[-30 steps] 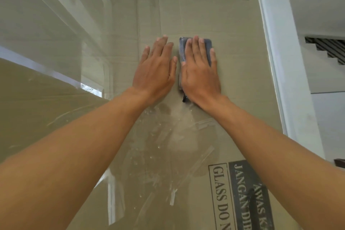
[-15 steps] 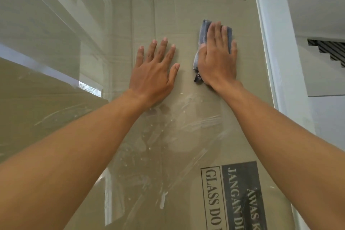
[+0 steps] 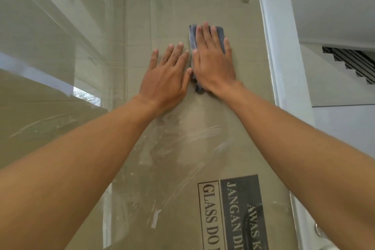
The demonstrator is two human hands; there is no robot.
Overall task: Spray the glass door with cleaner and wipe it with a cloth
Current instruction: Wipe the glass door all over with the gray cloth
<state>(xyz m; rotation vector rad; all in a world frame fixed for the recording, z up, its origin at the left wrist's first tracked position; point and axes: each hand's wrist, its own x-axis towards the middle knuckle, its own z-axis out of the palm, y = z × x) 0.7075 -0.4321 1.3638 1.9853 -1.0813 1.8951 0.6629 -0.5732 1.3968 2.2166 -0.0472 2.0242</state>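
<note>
**Cloth flat on the glass, both hands spread**

The blue-grey cloth [image 3: 220, 35] lies high on the glass door [image 3: 182, 158], pressed flat under the right hand [image 3: 213, 61], fingers straight. Just beside it, the left hand [image 3: 165, 79] rests flat on the pane, fingers spread, holding nothing. Streaky smears [image 3: 203, 134] show below; printed cardboard [image 3: 229, 213] stands behind.

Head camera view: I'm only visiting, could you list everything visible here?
clear glass door: one, transparent, fills most of the view
white streaky smears: several, white, on the lower glass
brown cardboard sheet: one, brown, behind the glass
printed black warning label: one, black, lower right of the cardboard
folded blue-grey cloth: one, blue-grey, upper centre of the glass
white frame post: one, white, right of the glass
white staircase: one, white, far right
left hand: one, flat on the glass beside the cloth
right hand: one, pressing the cloth
</note>
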